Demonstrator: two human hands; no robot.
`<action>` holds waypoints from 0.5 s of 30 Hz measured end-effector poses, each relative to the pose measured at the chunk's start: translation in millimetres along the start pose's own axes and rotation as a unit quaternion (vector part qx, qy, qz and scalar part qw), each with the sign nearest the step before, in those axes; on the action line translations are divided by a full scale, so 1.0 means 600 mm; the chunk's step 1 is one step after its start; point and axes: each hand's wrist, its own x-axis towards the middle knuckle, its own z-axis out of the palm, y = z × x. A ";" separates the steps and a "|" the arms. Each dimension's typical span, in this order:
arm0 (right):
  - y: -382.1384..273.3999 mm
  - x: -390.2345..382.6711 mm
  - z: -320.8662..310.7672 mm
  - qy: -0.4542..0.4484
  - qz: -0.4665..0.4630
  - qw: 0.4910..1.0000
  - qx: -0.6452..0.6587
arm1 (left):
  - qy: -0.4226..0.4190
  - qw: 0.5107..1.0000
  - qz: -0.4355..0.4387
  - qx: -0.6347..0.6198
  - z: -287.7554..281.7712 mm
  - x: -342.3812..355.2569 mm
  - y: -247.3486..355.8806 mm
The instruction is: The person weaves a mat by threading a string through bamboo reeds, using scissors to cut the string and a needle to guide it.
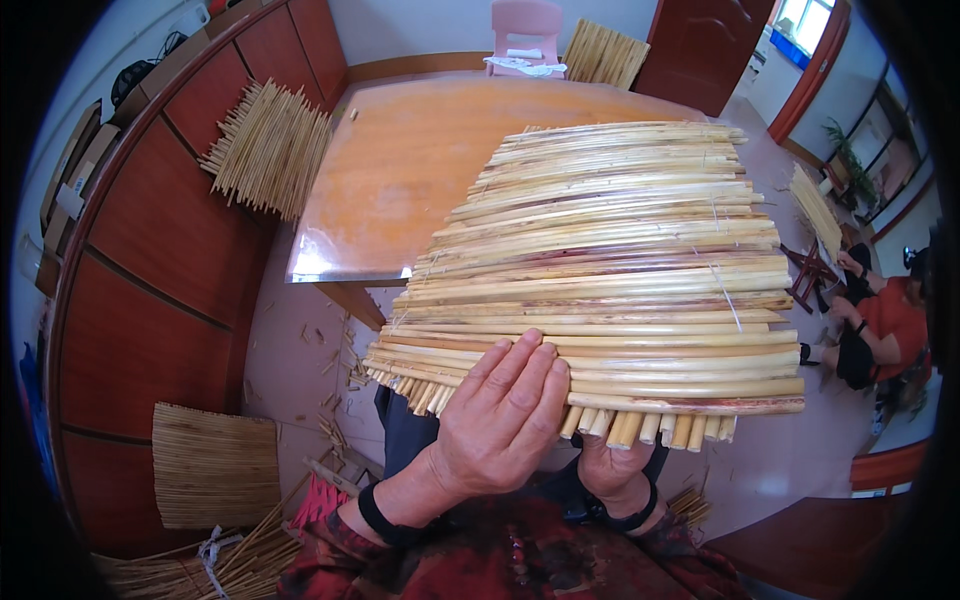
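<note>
A mat of pale yellow reed stalks (620, 270), bound with thin white thread, tilts up in front of me and overlaps the table. Its stalks run crosswise, and a lower layer of cut stalk ends pokes out along the near edge. My left hand (505, 415) grips that edge, fingers together over the top stalks, with its thumb hidden. Under the stalk ends to the right, my right hand (612, 468) supports and holds the mat from below; most of its fingers are hidden. Dark bands circle both wrists.
An orange-brown table (400, 150) stands ahead. Stalk bundles lean on the red cabinets (165, 240): one bundle (268, 150) beyond, one mat (215, 465) nearer. Stalk scraps litter the floor. A pink chair (525, 35) stands at the back. Another person (885, 320) sits at right.
</note>
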 end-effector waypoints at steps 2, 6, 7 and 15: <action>0.004 -0.004 0.000 -0.020 -0.006 0.999 -0.044 | 0.007 1.000 -0.014 -0.015 0.000 -0.002 -0.003; 0.027 -0.029 0.002 -0.038 -0.035 0.990 -0.133 | 0.025 0.999 -0.034 -0.021 0.014 -0.018 0.003; 0.033 -0.039 0.003 -0.037 -0.043 0.987 -0.151 | 0.024 0.999 -0.035 -0.021 0.016 -0.018 0.004; 0.052 -0.090 0.001 -0.041 0.199 0.975 0.085 | 0.009 0.999 -0.034 -0.032 0.019 -0.018 0.005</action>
